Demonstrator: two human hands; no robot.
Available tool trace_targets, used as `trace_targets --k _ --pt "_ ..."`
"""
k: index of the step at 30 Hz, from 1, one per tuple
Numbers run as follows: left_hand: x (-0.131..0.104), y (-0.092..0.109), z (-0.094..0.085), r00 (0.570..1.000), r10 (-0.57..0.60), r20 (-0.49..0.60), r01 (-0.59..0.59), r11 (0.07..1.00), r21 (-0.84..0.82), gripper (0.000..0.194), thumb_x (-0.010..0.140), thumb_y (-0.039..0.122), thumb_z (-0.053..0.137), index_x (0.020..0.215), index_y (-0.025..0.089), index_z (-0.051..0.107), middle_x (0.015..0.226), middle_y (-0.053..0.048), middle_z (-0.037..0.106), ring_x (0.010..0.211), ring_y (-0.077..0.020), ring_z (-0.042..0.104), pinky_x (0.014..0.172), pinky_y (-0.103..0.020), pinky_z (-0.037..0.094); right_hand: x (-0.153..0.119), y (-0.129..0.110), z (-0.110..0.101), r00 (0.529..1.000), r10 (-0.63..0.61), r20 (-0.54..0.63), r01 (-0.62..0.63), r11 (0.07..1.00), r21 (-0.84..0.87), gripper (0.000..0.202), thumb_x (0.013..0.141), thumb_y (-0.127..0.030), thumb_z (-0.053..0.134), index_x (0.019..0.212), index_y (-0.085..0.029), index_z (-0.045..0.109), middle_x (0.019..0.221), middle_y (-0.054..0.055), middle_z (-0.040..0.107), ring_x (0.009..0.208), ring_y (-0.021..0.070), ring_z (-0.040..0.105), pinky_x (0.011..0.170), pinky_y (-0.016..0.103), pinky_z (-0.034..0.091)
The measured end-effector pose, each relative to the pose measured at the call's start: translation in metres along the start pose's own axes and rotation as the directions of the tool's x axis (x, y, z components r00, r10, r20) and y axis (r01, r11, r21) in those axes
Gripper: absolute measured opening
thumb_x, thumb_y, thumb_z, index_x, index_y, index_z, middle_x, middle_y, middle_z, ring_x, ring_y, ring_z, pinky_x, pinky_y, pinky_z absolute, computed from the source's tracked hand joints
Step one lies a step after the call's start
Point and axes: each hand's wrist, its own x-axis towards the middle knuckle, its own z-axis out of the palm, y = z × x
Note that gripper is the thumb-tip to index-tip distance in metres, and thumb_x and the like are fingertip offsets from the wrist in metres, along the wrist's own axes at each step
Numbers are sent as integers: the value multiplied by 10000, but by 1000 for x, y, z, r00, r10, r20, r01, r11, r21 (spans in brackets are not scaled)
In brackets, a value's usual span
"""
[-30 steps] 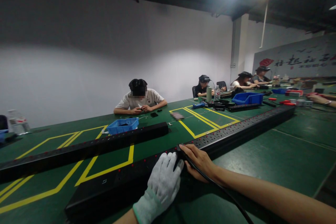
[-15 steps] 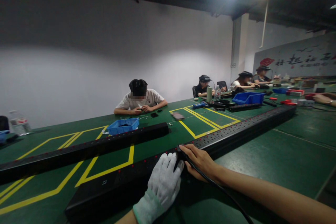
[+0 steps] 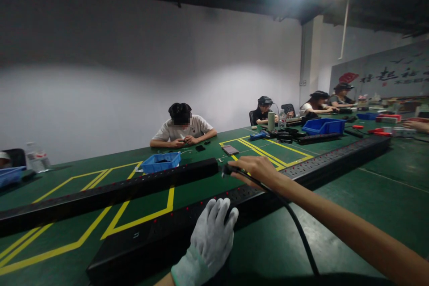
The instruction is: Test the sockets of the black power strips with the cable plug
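A long black power strip [image 3: 177,223] with rows of sockets and small red lights runs diagonally over the green table. My left hand [image 3: 214,232], in a white glove, rests on its near side with the fingers bent over its top edge; whether they grip it is hard to tell. Above the strip, my bare right hand [image 3: 256,170] holds a black plug [image 3: 228,170], its metal prongs pointing down and clear of the sockets. The plug's black cable [image 3: 296,223] passes under my right forearm and hangs toward the bottom edge.
A second black power strip [image 3: 110,191] lies farther back, beside a light blue bin [image 3: 161,161]. Across the table [image 3: 375,196] a person in a white shirt [image 3: 201,129] leans over small parts. A dark blue bin [image 3: 323,126], bottles and more people are at the right.
My right hand has lifted the plug up off the near strip, away from my left hand. My left hand stays on the strip. The view has shifted slightly.
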Motion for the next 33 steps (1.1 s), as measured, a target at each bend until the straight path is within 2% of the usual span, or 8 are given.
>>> trace_targets --k 3,5,9,13,19,25,29,33 --pt "3 0 -3 1000 9 10 -9 1000 12 364 808 148 500 1171 167 525 1247 -117 512 1183 -267 456 972 -452 412 19 9 -8 979 106 -174 -100 994 44 324 915 -377 451 1197 -246 542 1022 52 615 910 174 577 750 251 422" --pt "7 1 -6 995 92 -36 -93 996 -14 319 826 121 471 1135 170 531 1190 -89 551 1156 -226 482 983 -422 409 22 9 -7 974 93 -205 -84 995 50 322 912 -360 461 1199 -243 545 1052 58 594 948 177 557 775 258 426" --pt "14 4 -11 967 223 -125 -243 955 -172 206 865 130 419 1004 184 560 960 -17 618 989 -142 565 1020 -368 377 13 -8 5 990 -121 -74 123 992 23 278 898 -330 483 1135 -232 590 1157 73 562 1015 191 526 827 290 411" --pt "13 5 -10 968 208 -137 -237 939 -249 179 866 150 410 933 193 571 876 -3 618 889 -121 578 1018 -335 364 4 -26 17 948 -289 130 286 957 44 232 883 -326 501 1018 -195 637 934 68 651 894 183 560 813 299 375" --pt "7 4 -8 964 228 -135 -256 933 -252 221 887 164 383 982 195 580 899 -2 625 904 -126 567 1012 -339 346 17 -26 23 927 -315 204 323 947 -2 204 874 -322 519 898 -169 652 862 75 653 845 188 571 794 303 342" --pt "7 4 -5 966 221 -136 -253 915 -315 205 880 152 407 972 177 588 888 -6 635 909 -136 570 1014 -351 364 28 -22 8 879 -372 298 396 918 -22 174 859 -295 541 873 -162 652 863 76 651 817 201 586 710 293 350" --pt "2 3 -2 972 225 -66 -233 896 -378 207 850 115 436 994 170 574 922 -10 630 943 -138 561 1011 -353 377 30 -31 8 866 -381 323 417 908 -47 119 832 -248 569 836 -157 646 842 72 645 805 206 583 674 298 352" --pt "-3 4 2 972 226 -62 -233 900 -368 224 858 149 439 1043 180 560 974 -19 619 990 -152 548 1001 -376 389 28 -48 19 879 -351 323 400 911 -98 104 827 -174 534 806 -142 631 834 86 623 781 204 560 641 299 366"
